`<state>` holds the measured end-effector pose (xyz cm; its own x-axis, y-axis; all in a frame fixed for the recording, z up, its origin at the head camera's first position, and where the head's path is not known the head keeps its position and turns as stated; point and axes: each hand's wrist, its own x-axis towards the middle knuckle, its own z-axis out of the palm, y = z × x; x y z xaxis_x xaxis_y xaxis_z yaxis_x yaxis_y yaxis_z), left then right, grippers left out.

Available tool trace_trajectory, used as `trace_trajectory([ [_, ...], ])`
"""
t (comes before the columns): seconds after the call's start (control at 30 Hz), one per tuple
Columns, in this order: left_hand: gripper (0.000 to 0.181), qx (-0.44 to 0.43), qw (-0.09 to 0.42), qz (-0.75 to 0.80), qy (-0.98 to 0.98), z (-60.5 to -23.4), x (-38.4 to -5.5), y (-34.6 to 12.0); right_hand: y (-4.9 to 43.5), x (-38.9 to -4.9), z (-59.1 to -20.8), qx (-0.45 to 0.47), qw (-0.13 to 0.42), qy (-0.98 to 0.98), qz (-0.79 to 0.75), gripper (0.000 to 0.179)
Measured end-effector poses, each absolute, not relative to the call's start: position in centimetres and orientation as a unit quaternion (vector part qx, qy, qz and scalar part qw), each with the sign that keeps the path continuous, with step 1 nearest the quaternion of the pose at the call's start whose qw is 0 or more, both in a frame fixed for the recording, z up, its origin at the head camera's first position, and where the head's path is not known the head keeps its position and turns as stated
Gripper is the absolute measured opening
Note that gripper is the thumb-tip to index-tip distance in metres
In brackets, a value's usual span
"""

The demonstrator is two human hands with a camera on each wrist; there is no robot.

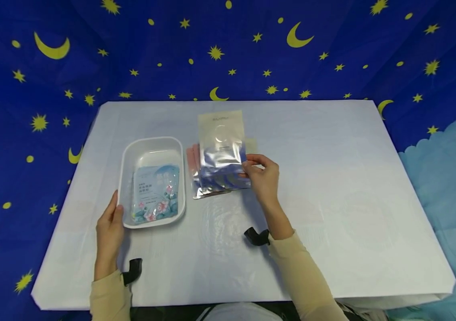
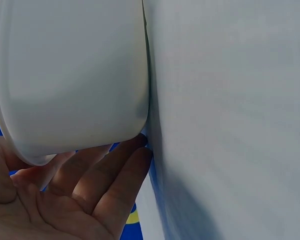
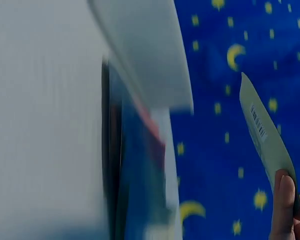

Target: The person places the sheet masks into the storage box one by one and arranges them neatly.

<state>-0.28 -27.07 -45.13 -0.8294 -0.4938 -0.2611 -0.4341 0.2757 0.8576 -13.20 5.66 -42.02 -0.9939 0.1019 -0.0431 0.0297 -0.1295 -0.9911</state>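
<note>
starry blue cloth (image 1: 196, 44) backs a white table (image 1: 332, 200), where a white tray (image 1: 153, 149) at left holds a blue floral packet (image 1: 155, 194); just right of it lies a pile of foil pouches (image 1: 196, 180). over that pile is one cream-and-silver pouch (image 1: 221, 142), pinched at its right edge by the right hand (image 1: 264, 180), best kept firm but light so slick foil neither slips nor creases. the left hand (image 1: 109, 229) rests loose fingers against the tray's left side, enough to steady it, though thumb pressure is hard to judge
</note>
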Motion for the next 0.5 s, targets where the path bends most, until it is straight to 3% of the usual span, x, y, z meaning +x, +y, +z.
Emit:
trace_trajectory([
  [0.23,0.047,0.291,0.039,-0.53,-0.796,-45.2,-0.4,-27.1,-0.3,-11.3,-41.5,0.039,-0.016,-0.684,0.728,0.018],
  [0.5,0.047,0.283,0.042,-0.531,-0.798,-45.3,-0.2,-27.3,-4.6,-9.9,-42.3,0.104,0.005,-0.754,0.649,0.012],
])
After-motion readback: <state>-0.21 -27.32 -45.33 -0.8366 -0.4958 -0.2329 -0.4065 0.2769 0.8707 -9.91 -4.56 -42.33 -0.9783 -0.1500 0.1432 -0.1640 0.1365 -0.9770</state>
